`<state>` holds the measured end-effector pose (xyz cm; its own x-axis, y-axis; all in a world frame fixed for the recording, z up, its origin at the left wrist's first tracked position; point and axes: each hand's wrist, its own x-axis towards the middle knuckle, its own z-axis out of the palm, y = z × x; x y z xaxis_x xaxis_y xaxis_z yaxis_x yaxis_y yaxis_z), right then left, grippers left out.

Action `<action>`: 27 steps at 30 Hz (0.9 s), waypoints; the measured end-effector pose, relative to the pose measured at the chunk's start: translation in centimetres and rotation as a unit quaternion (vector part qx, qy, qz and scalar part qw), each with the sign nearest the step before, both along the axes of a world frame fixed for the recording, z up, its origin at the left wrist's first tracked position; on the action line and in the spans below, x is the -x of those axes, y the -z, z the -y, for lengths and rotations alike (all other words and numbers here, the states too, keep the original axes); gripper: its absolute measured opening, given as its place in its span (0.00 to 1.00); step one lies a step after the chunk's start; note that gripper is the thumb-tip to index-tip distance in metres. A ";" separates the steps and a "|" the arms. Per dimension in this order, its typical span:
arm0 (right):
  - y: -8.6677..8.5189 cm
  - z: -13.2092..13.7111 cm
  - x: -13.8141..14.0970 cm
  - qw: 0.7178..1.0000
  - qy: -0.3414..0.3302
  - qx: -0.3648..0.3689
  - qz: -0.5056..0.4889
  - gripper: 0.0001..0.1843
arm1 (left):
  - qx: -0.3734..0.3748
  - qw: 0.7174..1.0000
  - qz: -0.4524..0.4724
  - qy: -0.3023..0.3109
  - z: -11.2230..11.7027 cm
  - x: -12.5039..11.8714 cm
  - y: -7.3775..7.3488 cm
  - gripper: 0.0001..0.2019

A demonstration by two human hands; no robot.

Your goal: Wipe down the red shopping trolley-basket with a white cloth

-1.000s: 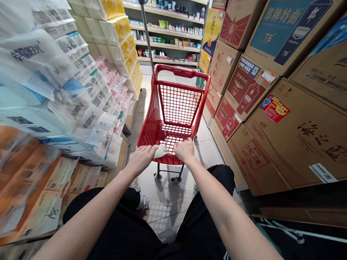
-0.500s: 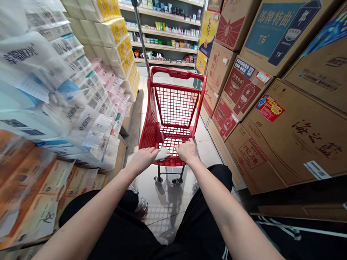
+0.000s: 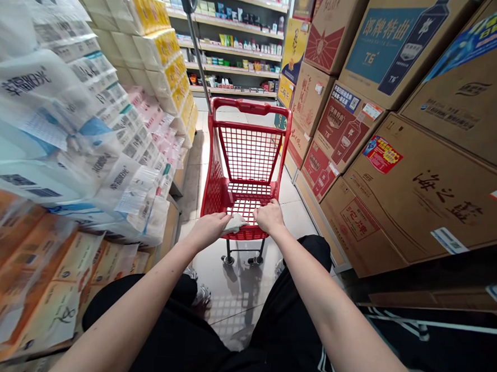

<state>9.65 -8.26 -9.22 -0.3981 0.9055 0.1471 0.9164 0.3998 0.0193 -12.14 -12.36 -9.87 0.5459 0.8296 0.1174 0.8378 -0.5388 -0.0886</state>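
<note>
A red plastic shopping cart [image 3: 247,152] with grid walls stands on dark wheels between my feet. Its top bar [image 3: 250,106] is on the far side, and a grey pole with a dark loop rises at its left. My left hand [image 3: 209,229] is at the near left of the cart, fingers together over a crumpled white cloth [image 3: 234,223] lying against the near edge. My right hand [image 3: 270,217] is closed in a fist at the near right edge; what its fingers wrap is partly hidden, but it looks like the cart's rim.
Stacked tissue packs [image 3: 104,138] line the aisle at left, with orange packs [image 3: 12,261] lower down. Large cardboard cartons [image 3: 434,180] rise close at right. Shelves of small goods [image 3: 240,53] cross the far end. Pale floor tiles [image 3: 241,298] lie underneath.
The view has shifted slightly, so the shelves and cartons sit a little further left. Both hands keep their places at the cart, and the white cloth stays by my left fingers.
</note>
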 end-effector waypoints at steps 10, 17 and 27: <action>-0.2 0.2 1.1 1.000 -0.002 0.001 -0.006 0.24 | -0.065 0.997 0.021 0.034 1.0 0.8 0.8 0.19; 0.1 -0.1 1.8 1.000 -0.008 -0.007 -0.013 0.26 | -0.099 0.994 0.037 0.012 1.6 3.1 1.3 0.20; 0.6 -0.8 1.8 1.000 -0.012 0.001 0.010 0.25 | -0.074 0.997 0.015 0.027 0.3 4.3 0.4 0.16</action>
